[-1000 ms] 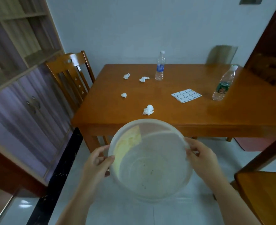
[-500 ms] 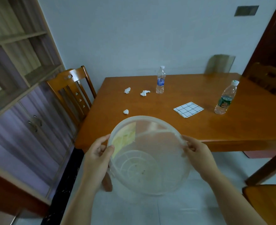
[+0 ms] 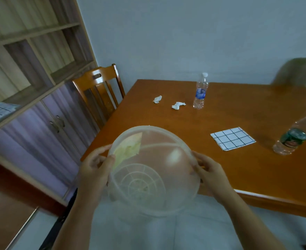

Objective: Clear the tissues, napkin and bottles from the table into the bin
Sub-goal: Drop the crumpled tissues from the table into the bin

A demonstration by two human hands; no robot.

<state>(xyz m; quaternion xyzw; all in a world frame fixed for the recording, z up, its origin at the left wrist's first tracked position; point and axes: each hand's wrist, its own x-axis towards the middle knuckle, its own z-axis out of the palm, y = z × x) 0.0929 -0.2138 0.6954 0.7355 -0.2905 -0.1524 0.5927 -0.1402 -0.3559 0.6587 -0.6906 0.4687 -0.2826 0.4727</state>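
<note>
I hold a translucent round plastic bin (image 3: 154,186) by its rim in front of the wooden table (image 3: 238,168); my left hand (image 3: 94,168) grips its left side and my right hand (image 3: 209,173) its right side. Through the bin's wall a pale blob shows, perhaps a tissue behind it. On the table lie two crumpled white tissues (image 3: 157,99) (image 3: 178,105), a checked napkin (image 3: 232,138), an upright blue-label bottle (image 3: 200,92) and a green-label bottle (image 3: 296,135) near the right edge. Other tissues seen earlier are hidden behind the bin.
A wooden chair (image 3: 99,92) stands at the table's left end, beside a shelf unit with cabinet doors (image 3: 40,114). Another chair back (image 3: 296,73) shows at the far right against the wall. Pale tiled floor lies below the bin.
I have stepped closer to the table and the view has swung left. The bin has risen over the table's near corner, covering the two nearer tissues.
</note>
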